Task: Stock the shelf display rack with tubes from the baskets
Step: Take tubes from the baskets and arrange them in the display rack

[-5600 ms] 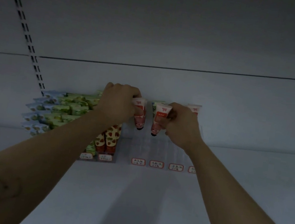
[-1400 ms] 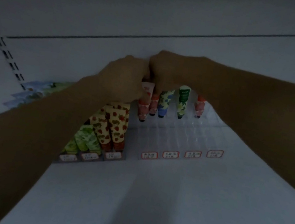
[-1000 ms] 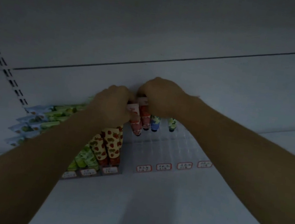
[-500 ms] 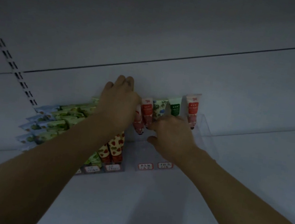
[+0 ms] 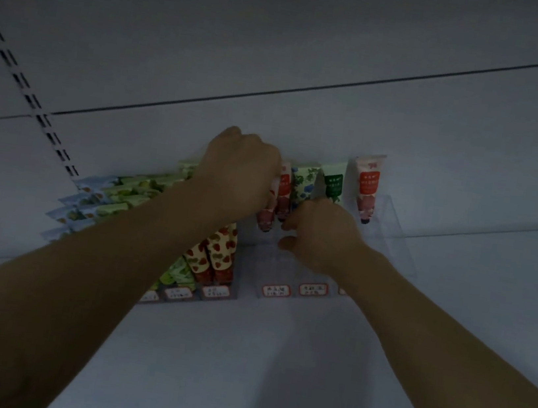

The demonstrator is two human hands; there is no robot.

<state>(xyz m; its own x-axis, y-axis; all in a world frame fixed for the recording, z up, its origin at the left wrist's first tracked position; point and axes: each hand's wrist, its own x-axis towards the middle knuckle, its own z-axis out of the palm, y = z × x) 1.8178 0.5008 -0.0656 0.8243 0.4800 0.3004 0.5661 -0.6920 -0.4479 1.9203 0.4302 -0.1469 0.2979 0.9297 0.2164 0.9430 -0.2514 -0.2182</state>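
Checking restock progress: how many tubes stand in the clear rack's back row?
5, left to right: pink tube, red tube, floral tube, green tube, far-right red tube. Others may be hidden.

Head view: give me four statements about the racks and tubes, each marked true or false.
1. The strawberry-patterned tubes stand right of the clear rack. False: they stand left of it.
2. The dark green tube stands between the floral tube and the rightmost red tube. True.
3. The clear rack's front rows are full. False: only its back row shows tubes.
4. The left hand is at the back row's left end. True.
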